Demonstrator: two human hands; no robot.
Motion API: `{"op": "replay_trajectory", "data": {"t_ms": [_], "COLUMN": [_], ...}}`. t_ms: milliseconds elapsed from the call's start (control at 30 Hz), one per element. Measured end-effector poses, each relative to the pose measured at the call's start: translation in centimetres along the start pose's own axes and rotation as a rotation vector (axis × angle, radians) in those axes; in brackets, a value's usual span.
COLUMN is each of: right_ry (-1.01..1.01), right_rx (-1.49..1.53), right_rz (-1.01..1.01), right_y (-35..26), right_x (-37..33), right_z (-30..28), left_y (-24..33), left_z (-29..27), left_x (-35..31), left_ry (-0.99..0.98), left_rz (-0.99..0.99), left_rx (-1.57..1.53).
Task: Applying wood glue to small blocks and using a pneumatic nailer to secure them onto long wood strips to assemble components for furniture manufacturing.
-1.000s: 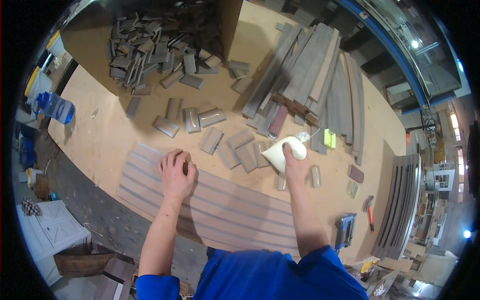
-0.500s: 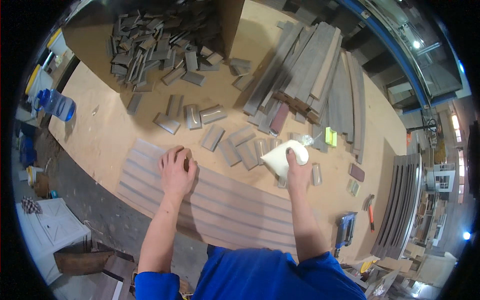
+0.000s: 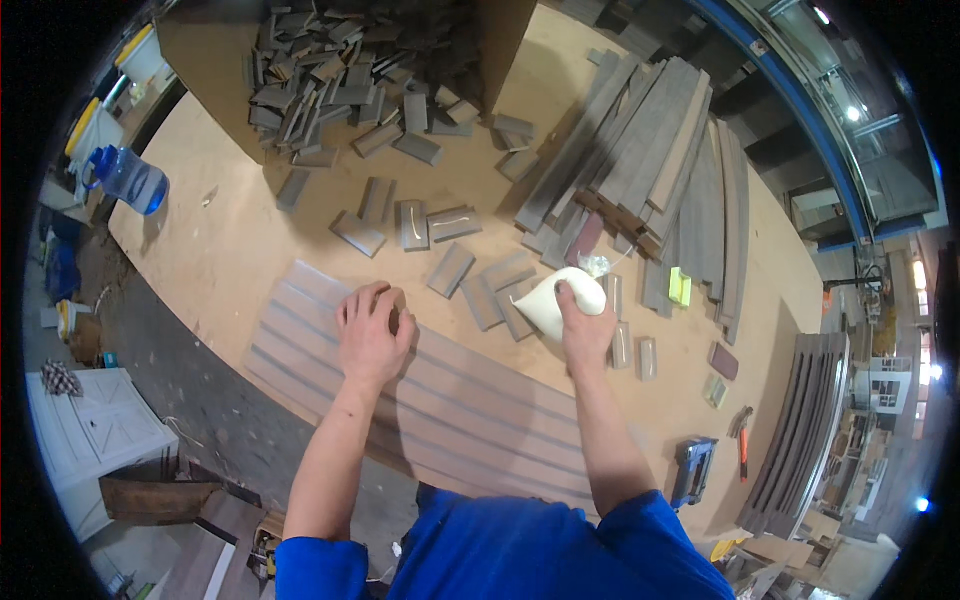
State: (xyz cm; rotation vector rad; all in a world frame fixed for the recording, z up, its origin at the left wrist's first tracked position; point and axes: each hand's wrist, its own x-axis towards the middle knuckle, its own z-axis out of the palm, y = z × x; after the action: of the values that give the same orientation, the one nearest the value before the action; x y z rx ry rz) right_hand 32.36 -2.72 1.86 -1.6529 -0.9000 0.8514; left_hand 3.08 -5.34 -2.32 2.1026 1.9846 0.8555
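White bag sat clenched in my right hand, near small grey blocks; left hand curled over the striped panel, hold undetermined. Dispensing appeared in hand; next move called for steady squeezing.

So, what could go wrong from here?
The right hand grips a soft whitish bag; squeezing too hard might dribble its contents onto the small grey blocks near its tip. The blue water bottle is near the table's left edge, so a bump could knock it off.

Workshop: stacked boards, hammer
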Motion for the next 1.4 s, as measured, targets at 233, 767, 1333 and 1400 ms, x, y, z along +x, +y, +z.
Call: {"op": "replay_trajectory", "data": {"t_ms": [233,767,1333,1400], "right_ry": [0.048,-0.065,-0.083,-0.083], "right_rx": [-0.111,-0.014,-0.029,-0.082], "right_rz": [0.016,-0.076,-0.056,-0.019], "right_y": [1.9,-0.4,0.4,0.7], "right_x": [-2.0,-0.4,-0.9,-1.5], "right_z": [-3.1,1.3,2.8,2.1], "left_y": [-0.1,-0.1,-0.1,-0.2], "left_z": [0.2,0.1,0.1,0.2], "left_x": [0.2,0.0,0.1,0.1], "left_ry": [-0.023,-0.017,-0.001,-0.002], "left_rz": [0.007,0.014,-0.003,-0.007], "left_rx": [-0.008,0.018,-0.026,-0.019]}}
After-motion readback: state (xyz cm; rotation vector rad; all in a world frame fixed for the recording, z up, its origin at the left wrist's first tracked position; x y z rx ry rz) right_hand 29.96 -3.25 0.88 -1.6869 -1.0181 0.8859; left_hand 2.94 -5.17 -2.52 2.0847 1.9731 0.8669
